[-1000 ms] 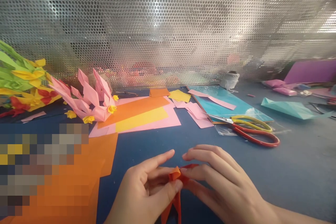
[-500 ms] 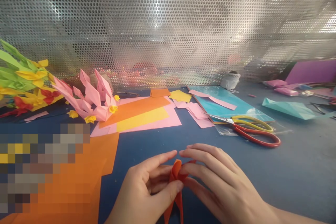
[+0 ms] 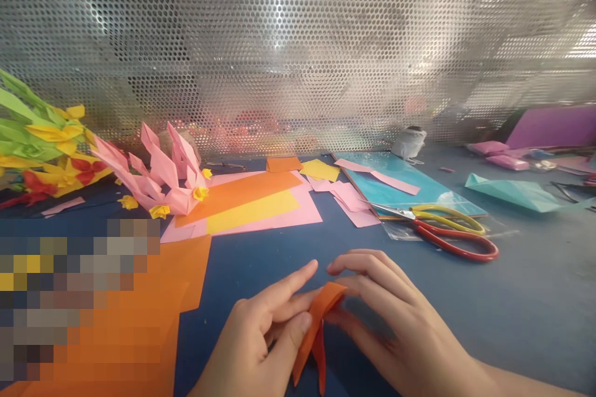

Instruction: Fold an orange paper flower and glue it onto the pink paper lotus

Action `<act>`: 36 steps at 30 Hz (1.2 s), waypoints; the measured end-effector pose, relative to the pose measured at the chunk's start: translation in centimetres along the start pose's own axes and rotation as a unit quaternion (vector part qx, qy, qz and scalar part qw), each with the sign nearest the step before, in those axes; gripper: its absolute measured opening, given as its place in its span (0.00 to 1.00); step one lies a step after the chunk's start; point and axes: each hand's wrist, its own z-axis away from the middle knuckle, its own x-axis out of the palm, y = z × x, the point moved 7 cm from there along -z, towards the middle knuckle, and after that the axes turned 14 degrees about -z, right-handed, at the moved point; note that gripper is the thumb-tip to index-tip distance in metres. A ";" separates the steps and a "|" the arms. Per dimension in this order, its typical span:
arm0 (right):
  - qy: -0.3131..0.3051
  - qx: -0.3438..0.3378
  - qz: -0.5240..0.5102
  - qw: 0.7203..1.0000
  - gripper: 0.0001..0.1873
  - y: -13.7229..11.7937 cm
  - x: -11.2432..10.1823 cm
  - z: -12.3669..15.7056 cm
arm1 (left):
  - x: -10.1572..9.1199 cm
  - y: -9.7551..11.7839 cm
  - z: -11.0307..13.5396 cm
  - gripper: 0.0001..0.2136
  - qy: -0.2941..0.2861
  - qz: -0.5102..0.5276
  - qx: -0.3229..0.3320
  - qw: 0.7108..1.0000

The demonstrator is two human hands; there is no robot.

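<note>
The left hand (image 3: 261,338) pinches a folded orange paper strip (image 3: 315,319) under its thumb; the right hand (image 3: 403,322) grips the upper bend. The strip is between both hands, equally near, its length slanting down to the left. Beyond, scissors (image 3: 416,223) lie on the surface (image 3: 261,251).

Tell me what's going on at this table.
A person has a narrow orange paper strip between two bare hands: the left hand pinches it under the thumb, and the right hand has its fingers at the bent upper end. Two ends hang down below. Beyond the hands, scissors lie at the near edge of a blue pack, and a pink folded-paper piece stands to the left beside flat coloured sheets.
</note>
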 end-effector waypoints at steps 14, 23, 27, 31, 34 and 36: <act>0.022 -0.044 0.040 0.998 0.09 -1.3 -0.9 0.0 | 0.3 -0.8 0.0 0.28 0.003 0.042 -0.078 0.996; 0.004 -0.111 0.123 0.986 0.16 -2.7 -1.0 0.0 | 0.1 -1.0 -0.1 0.35 -0.007 0.058 -0.103 0.993; 0.013 -0.137 0.170 0.976 0.16 -2.8 -0.3 0.7 | -0.3 -1.1 -0.3 0.38 0.011 0.080 -0.116 0.990; 0.056 -0.133 0.174 0.974 0.11 -2.2 0.5 1.8 | -0.4 -1.4 -0.6 0.41 0.003 0.091 -0.122 0.988; 0.048 -0.134 0.179 0.974 0.13 -1.9 1.1 2.2 | -0.4 -1.5 -0.7 0.42 0.007 0.102 -0.125 0.987; 0.047 -0.138 0.179 0.973 0.14 -1.9 1.2 2.2 | -0.4 -1.4 -0.7 0.41 0.011 0.111 -0.120 0.986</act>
